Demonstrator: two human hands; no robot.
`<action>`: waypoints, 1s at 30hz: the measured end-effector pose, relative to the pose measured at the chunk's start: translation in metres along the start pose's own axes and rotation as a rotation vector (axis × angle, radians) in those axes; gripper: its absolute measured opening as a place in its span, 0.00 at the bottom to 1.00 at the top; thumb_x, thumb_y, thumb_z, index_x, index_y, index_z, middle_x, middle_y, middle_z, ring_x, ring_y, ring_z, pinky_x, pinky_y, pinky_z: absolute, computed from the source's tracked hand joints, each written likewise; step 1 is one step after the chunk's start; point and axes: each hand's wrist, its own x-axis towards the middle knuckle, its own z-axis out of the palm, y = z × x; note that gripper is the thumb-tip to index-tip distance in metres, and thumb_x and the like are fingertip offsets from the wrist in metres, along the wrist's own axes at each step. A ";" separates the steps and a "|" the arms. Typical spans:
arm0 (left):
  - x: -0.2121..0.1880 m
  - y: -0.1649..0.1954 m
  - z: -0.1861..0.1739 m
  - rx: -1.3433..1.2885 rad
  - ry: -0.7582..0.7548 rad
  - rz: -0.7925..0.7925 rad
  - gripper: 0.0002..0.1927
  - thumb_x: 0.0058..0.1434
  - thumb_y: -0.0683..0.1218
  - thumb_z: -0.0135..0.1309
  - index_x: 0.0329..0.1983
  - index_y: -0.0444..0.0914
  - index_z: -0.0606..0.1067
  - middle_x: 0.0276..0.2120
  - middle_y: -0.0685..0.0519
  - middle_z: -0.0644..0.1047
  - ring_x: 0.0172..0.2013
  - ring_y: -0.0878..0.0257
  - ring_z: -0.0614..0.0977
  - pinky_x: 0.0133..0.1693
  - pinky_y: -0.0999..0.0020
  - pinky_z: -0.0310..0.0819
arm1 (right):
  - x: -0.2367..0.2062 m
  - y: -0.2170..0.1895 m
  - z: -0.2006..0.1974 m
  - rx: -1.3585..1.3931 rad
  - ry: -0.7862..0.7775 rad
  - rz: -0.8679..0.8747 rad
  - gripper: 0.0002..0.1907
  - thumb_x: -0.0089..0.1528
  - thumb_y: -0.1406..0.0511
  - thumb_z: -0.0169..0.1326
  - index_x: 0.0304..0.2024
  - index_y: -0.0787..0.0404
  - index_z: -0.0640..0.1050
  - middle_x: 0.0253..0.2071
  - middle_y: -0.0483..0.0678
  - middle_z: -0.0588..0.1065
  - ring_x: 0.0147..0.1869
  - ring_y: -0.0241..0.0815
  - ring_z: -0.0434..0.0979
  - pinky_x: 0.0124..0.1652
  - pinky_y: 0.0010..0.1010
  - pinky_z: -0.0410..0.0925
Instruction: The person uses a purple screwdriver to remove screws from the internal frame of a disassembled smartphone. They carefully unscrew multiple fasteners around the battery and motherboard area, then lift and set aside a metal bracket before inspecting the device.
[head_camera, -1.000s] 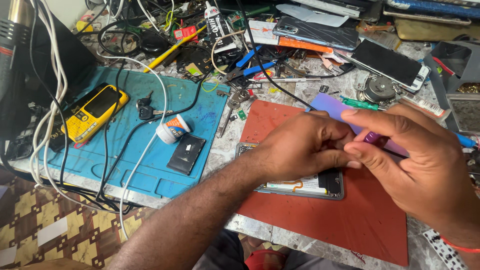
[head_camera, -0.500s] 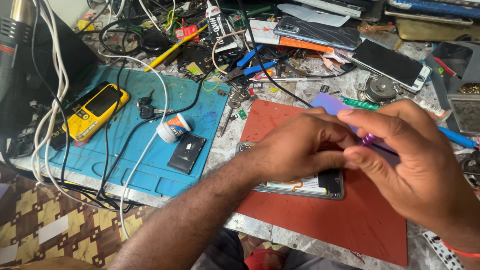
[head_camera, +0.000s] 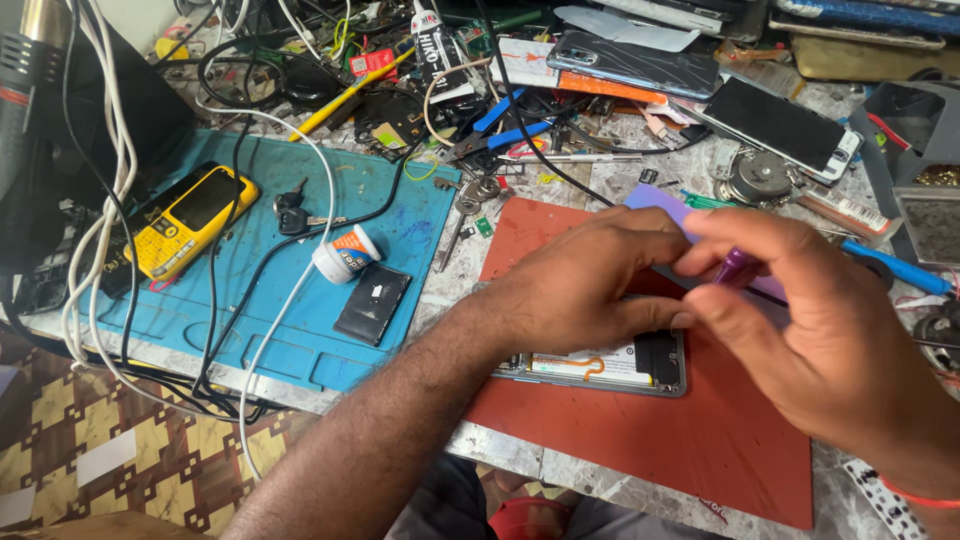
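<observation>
An opened smartphone (head_camera: 600, 366) with its back off lies on a red mat (head_camera: 700, 440). My left hand (head_camera: 585, 285) rests over the phone's upper part, fingers curled, pressing on it. My right hand (head_camera: 810, 340) is closed around a thin purple tool (head_camera: 735, 268) held above the phone. Behind my hands a lavender back cover (head_camera: 655, 198) pokes out, mostly hidden.
A blue mat (head_camera: 300, 330) on the left holds a yellow keypad phone (head_camera: 185, 220), keys (head_camera: 295, 215), a small glue pot (head_camera: 343, 254) and a black battery (head_camera: 372, 305). Cables, tweezers, a blue screwdriver (head_camera: 900, 268) and other phones (head_camera: 785, 125) crowd the back.
My right hand has shifted a little left and down over the phone with the purple tool. The left hand stays in place.
</observation>
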 end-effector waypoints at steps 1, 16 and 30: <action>0.000 -0.001 0.000 -0.029 -0.046 -0.041 0.18 0.63 0.52 0.62 0.51 0.39 0.76 0.45 0.53 0.78 0.51 0.56 0.81 0.54 0.61 0.77 | 0.000 0.001 0.000 -0.131 0.007 0.069 0.25 0.63 0.67 0.58 0.63 0.58 0.71 0.43 0.46 0.79 0.47 0.35 0.80 0.45 0.26 0.75; -0.004 -0.001 -0.003 0.158 -0.072 -0.122 0.08 0.62 0.45 0.57 0.43 0.40 0.80 0.41 0.52 0.80 0.49 0.54 0.81 0.52 0.58 0.74 | 0.001 0.004 -0.001 -0.194 -0.053 0.071 0.34 0.61 0.67 0.58 0.69 0.58 0.64 0.48 0.50 0.77 0.48 0.37 0.79 0.46 0.28 0.74; -0.004 0.002 -0.004 0.180 -0.081 -0.119 0.08 0.62 0.46 0.57 0.43 0.41 0.80 0.42 0.52 0.80 0.50 0.53 0.80 0.53 0.57 0.73 | -0.003 0.014 -0.006 0.018 -0.151 0.083 0.32 0.61 0.73 0.52 0.68 0.56 0.63 0.44 0.48 0.77 0.49 0.38 0.79 0.49 0.31 0.74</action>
